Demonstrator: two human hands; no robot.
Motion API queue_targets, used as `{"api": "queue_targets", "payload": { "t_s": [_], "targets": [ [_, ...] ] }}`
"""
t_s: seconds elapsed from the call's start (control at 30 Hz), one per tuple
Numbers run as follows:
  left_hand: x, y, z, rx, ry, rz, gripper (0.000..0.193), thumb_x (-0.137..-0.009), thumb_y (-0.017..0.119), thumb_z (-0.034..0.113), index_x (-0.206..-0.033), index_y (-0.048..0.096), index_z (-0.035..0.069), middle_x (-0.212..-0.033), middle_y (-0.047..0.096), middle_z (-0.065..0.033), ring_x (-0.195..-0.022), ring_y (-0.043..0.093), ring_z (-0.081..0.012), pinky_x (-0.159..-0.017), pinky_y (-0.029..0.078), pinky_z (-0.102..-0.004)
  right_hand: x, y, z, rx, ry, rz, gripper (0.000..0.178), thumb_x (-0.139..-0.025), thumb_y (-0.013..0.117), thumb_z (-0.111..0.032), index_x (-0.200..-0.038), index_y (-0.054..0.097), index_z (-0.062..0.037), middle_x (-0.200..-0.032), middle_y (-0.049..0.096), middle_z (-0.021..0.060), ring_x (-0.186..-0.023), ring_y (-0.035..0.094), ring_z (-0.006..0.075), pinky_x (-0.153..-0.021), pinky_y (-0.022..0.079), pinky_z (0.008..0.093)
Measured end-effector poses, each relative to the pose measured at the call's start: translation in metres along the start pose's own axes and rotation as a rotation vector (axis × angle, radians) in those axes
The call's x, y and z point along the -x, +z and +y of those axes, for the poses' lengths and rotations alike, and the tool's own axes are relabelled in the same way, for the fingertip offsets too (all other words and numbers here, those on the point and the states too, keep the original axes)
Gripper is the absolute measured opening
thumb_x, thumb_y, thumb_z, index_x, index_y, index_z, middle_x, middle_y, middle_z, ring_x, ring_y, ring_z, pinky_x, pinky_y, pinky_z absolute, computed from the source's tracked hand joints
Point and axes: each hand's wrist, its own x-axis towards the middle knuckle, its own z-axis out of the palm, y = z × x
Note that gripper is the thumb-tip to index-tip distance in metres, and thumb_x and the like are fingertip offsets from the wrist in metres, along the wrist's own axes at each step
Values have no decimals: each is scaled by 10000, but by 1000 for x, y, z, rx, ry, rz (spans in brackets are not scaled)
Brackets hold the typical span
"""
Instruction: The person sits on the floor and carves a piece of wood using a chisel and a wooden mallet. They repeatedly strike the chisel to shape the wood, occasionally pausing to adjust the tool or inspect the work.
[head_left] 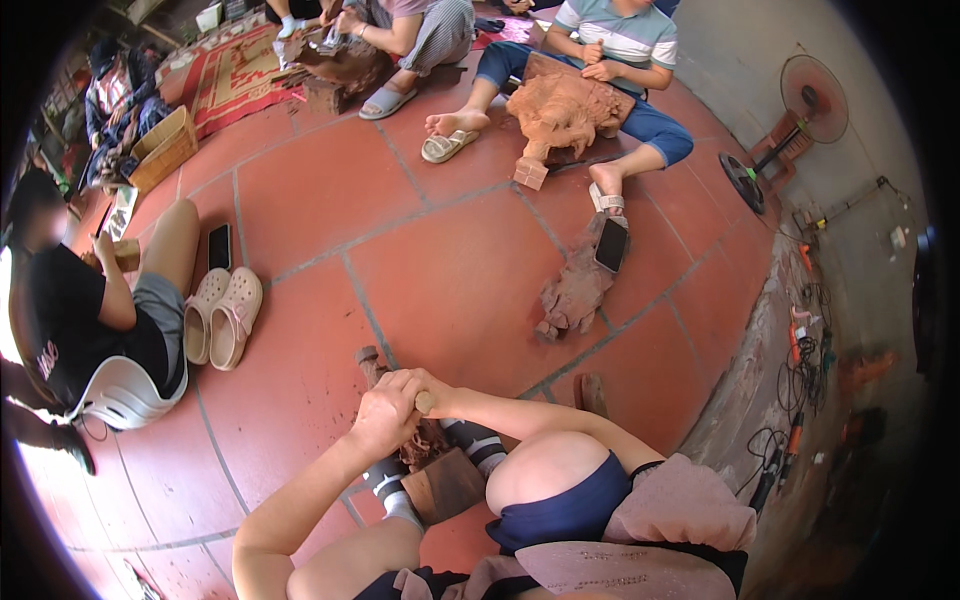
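In the head view, my left hand point(384, 416) is closed above a dark reddish-brown wood carving. A pale round end of a handle-like thing point(425, 402) pokes out at its finger side; its other end is hidden. My right hand point(434, 390) meets the left one over the same spot, its fingers curled and partly covered. The wood carving point(424, 445) stands between my lower legs, with a knobbly end point(368, 356) reaching beyond my hands. A squared brown wooden block point(444, 486) forms its near end, between my feet in striped socks.
Ahead on the red tiles lies a rough wood piece point(572, 295) with a black phone point(611, 245) beside it. Pink clogs point(234, 318) and a seated person are at left. Further off, people work on larger carvings point(565, 112). A fan point(808, 98) and cables point(800, 370) line the right wall.
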Motion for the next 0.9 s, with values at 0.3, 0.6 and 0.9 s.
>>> {"api": "queue_targets", "payload": {
  "t_s": [0.3,0.6,0.9],
  "targets": [
    [-11,0,1,19,70,44,323,-667,689,-6,-958,568,66,-932,581,-129,-916,564,-363,-791,475,-439,-2,5,10,-289,-22,60,198,-704,712,-67,-888,640,-73,-960,656,97,-905,626,263,-783,511,362],
    [-16,8,8,102,73,2,265,-678,692,-76,-886,565,31,-861,552,-142,-827,549,-368,-727,453,-441,21,-61,-70,340,380,-18,396,-672,772,-220,-1003,627,-57,-843,671,138,-812,652,321,-718,512,428],
    [-17,-21,37,304,-217,-329,279,-726,645,-121,-948,560,24,-847,526,-29,-775,536,-109,-649,461,-227,61,-135,-204,362,292,215,250,-714,720,-149,-944,683,-59,-910,695,111,-872,664,255,-752,523,371]
  ]
}}
